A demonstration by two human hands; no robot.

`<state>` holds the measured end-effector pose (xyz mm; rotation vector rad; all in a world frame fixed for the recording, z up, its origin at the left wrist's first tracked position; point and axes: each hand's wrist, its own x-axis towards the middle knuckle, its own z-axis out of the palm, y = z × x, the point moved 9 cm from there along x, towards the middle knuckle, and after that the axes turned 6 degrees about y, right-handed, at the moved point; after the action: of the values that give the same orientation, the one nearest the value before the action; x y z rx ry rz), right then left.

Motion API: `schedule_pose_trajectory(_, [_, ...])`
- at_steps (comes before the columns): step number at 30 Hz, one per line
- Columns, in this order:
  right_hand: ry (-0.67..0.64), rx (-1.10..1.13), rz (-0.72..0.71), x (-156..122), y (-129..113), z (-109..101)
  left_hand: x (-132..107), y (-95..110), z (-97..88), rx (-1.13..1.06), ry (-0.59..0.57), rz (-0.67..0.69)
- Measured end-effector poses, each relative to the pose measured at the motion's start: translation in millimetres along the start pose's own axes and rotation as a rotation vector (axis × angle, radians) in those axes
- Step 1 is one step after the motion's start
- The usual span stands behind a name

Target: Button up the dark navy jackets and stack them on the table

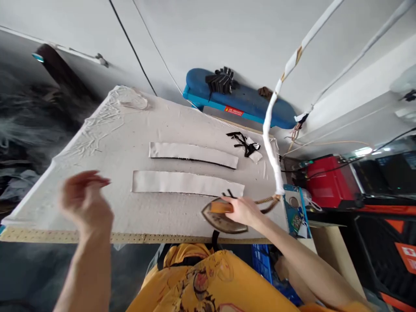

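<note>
We've got R hand [244,211] gripping the orange handle of a flat brown metal iron [224,224], on a beige cloth-covered board [97,203], just below 2 long beige fabric strips [185,183]. L hand [85,201] up in the air, fingers loosely curled, empty.

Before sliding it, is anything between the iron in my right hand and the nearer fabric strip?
Only small black scraps at the right end of the nearer fabric strip, just beyond your right hand. Nothing else shows between it and the iron.
</note>
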<state>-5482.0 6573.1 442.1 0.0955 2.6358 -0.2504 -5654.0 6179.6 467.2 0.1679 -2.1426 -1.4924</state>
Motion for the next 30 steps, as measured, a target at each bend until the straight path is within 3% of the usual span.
schedule_pose_trajectory(3, [-0.023, -0.077, 0.299, -39.0, 129.9, 36.3, -51.0, 46.8, 104.7, -0.092, -0.328, 0.003])
schedule_pose_trajectory(5, [-0.038, -0.063, 0.419, -54.3, 203.0, 61.8, -93.6, 76.2, 171.2, -0.078, -0.575, 0.122])
schedule_pose_trajectory(7, [-0.026, -0.055, 0.489, -60.1, 265.2, 81.8, -136.4, 95.2, 226.3, -0.045, -0.760, 0.260])
schedule_pose_trajectory(10, [0.019, -0.073, 0.494, -52.1, 334.9, 97.5, -195.3, 99.5, 292.4, 0.073, -0.991, 0.403])
schedule_pose_trajectory(13, [0.065, -0.065, 0.439, -34.3, 374.4, 96.3, -239.8, 88.8, 338.3, 0.257, -1.154, 0.507])
schedule_pose_trajectory(15, [0.118, -0.044, 0.339, -21.9, 373.1, 86.4, -261.1, 81.2, 359.0, 0.373, -1.230, 0.574])
schedule_pose_trajectory(17, [0.270, 0.005, 0.159, -13.1, 341.8, 66.8, -277.5, 76.5, 373.1, 0.443, -1.284, 0.638])
schedule_pose_trajectory(20, [0.590, 0.208, -0.127, -12.3, 260.5, 39.3, -295.9, 72.5, 385.9, 0.514, -1.339, 0.736])
schedule_pose_trajectory(23, [0.680, 0.354, -0.350, -3.5, 177.0, 48.8, -307.4, 69.4, 393.0, 0.609, -1.371, 0.830])
schedule_pose_trajectory(26, [0.673, 0.384, -0.296, 17.6, 138.3, 75.2, -312.3, 70.2, 398.4, 0.666, -1.397, 0.891])
schedule_pose_trajectory(30, [0.630, 0.383, -0.207, 32.1, 131.2, 98.5, -314.3, 67.5, 405.3, 0.703, -1.472, 0.868])
